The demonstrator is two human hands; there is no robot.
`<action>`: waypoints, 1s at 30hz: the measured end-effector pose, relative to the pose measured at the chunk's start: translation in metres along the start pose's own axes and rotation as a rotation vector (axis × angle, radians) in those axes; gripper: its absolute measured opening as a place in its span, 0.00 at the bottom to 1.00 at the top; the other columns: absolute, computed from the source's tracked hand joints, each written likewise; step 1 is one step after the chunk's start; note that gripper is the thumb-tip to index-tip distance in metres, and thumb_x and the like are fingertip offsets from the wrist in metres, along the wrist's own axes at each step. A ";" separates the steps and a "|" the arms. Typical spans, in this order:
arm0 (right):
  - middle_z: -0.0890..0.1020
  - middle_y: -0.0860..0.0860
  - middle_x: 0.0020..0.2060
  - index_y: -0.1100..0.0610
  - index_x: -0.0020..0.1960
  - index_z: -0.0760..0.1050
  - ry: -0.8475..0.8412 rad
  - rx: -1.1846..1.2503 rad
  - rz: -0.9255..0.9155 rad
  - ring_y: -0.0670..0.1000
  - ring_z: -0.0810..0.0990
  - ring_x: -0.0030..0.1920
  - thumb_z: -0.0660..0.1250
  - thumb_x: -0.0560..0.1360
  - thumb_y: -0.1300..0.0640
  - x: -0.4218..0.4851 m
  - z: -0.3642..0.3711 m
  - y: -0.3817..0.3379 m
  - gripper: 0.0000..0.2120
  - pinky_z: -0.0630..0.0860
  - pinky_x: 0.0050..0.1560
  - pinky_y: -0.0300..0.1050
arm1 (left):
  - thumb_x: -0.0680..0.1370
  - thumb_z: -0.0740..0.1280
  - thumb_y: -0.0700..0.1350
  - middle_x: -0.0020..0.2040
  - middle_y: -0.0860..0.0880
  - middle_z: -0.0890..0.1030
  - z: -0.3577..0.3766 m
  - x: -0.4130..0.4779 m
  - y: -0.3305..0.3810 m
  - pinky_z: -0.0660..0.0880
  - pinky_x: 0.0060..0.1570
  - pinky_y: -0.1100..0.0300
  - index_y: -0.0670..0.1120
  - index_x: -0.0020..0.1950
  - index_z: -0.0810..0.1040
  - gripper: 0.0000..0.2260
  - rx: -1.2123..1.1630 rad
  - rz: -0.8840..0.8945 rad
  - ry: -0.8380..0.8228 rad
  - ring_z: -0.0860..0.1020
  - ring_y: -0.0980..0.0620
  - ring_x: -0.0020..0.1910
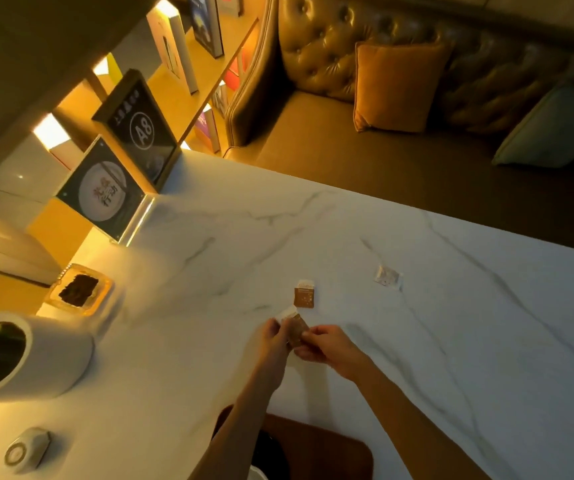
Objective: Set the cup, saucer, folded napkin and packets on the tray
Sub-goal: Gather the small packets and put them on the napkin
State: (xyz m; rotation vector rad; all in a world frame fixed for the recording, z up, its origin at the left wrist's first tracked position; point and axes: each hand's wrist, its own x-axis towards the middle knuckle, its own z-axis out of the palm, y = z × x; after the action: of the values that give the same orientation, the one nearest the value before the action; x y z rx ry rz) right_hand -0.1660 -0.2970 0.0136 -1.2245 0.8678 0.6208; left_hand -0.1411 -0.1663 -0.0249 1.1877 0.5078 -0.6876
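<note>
While I pinch a brown packet (295,330) between both hands just above the marble table (452,341), my left hand (271,336) grips its left edge and my right hand (323,344) clamps its right edge, thumb and fingers closed on it. A second brown packet (304,294) lies flat on the marble just beyond my hands, and a white packet (387,277) lies further off to the right, apart from the brown one. At the table's left edge sits a glass dish (79,289) with something dark in it, and nearer me a white cylindrical container (32,355) with a dark opening. A small white box (27,448) lies near the closest corner. Two upright signs (119,168) stand at the far left corner, one marked A8. Beyond the table is a tufted sofa (330,64) with an orange cushion (396,84).
</note>
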 end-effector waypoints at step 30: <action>0.84 0.59 0.45 0.61 0.49 0.79 0.344 -0.313 -0.241 0.55 0.84 0.43 0.72 0.72 0.63 0.039 -0.016 -0.009 0.07 0.83 0.45 0.48 | 0.82 0.62 0.46 0.50 0.39 0.81 0.027 0.017 0.001 0.81 0.50 0.49 0.38 0.56 0.73 0.11 0.092 0.005 -0.078 0.83 0.43 0.48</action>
State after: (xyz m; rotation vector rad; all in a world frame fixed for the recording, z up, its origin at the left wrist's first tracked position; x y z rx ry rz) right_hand -0.1411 -0.3168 -0.0154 -1.7257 0.9088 0.3622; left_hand -0.1281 -0.1955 -0.0276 1.2427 0.4111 -0.7571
